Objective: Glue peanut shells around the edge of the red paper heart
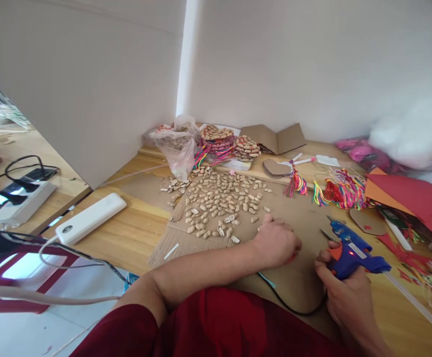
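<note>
My right hand (350,292) is wrapped round the handle of a blue hot glue gun (355,250) with an orange trigger and a small lit red light. A long clear glue stick (416,302) sticks out of its back end, and its nozzle points up and left. Beside the nozzle a dark pointed tip shows, which I cannot make out. My left hand (277,241) is closed above the cardboard sheet (234,263), at the right edge of the loose peanuts (225,196). A bit of red shows under its curled fingers; what they hold is hidden.
Finished-looking peanut pieces (247,148) with tassels are stacked behind, beside a plastic bag (181,148). Colourful tassels (346,191) and red paper (412,198) lie right. A white power strip (91,218) sits left. A black cable (294,311) runs over the cardboard.
</note>
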A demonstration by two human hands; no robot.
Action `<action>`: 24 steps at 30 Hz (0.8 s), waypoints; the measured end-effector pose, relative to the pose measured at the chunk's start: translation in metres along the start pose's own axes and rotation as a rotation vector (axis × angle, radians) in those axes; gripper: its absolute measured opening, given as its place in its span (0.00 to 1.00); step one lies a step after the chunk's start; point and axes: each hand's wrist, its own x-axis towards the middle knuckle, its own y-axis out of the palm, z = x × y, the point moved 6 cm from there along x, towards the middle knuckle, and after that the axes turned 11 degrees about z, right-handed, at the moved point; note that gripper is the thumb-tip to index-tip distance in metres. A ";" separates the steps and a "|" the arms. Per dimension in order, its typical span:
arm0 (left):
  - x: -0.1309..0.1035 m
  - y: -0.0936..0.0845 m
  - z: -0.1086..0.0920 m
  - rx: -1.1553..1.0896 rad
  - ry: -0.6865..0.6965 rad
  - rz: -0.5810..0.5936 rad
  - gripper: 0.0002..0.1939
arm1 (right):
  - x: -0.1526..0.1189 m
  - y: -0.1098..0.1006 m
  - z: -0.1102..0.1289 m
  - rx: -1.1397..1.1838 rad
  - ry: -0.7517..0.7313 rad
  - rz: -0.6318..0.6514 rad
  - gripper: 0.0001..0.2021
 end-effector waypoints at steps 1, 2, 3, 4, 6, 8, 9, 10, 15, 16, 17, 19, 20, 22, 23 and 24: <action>0.000 0.000 0.000 -0.008 -0.002 0.002 0.10 | 0.000 0.000 -0.002 0.021 0.023 0.011 0.25; -0.001 0.000 0.000 -0.015 -0.005 0.006 0.10 | 0.000 0.001 -0.004 0.040 0.040 0.020 0.26; -0.001 0.000 0.000 -0.021 -0.008 0.009 0.10 | 0.001 0.001 -0.006 0.053 0.050 0.025 0.26; -0.001 -0.001 0.000 -0.025 -0.012 0.008 0.10 | 0.001 0.000 -0.007 0.057 0.051 0.027 0.26; -0.002 -0.001 0.000 -0.030 -0.018 0.002 0.10 | 0.002 0.000 -0.009 0.071 0.055 0.034 0.26; -0.003 -0.001 0.000 -0.035 -0.016 -0.004 0.10 | 0.003 0.000 -0.012 0.097 0.059 0.047 0.27; -0.003 -0.001 -0.001 -0.038 -0.012 -0.005 0.10 | 0.003 -0.001 -0.013 0.108 0.056 0.052 0.28; -0.003 -0.001 -0.001 -0.041 -0.005 -0.006 0.10 | 0.003 -0.001 -0.014 0.113 0.050 0.052 0.29; -0.003 0.000 -0.001 -0.046 -0.006 -0.004 0.11 | 0.004 -0.006 -0.020 0.148 0.091 0.005 0.33; -0.003 0.001 0.000 -0.046 -0.007 -0.002 0.11 | 0.004 -0.006 -0.022 0.160 0.110 -0.003 0.33; -0.002 0.001 0.000 -0.045 -0.008 -0.003 0.11 | 0.004 -0.007 -0.023 0.168 0.128 -0.009 0.33; -0.002 0.002 0.000 -0.043 -0.010 -0.007 0.11 | 0.005 -0.007 -0.024 0.184 0.152 -0.014 0.33; -0.002 0.002 0.000 -0.043 -0.011 -0.009 0.11 | 0.005 -0.007 -0.023 0.190 0.160 -0.015 0.32; -0.002 0.002 0.000 -0.046 -0.010 -0.011 0.11 | 0.005 -0.007 -0.022 0.195 0.163 -0.018 0.31; -0.002 0.002 0.000 -0.047 -0.006 -0.012 0.10 | 0.005 -0.007 -0.021 0.193 0.161 -0.019 0.30; -0.003 0.002 -0.001 -0.048 -0.004 -0.012 0.11 | 0.006 -0.007 -0.021 0.186 0.159 -0.016 0.30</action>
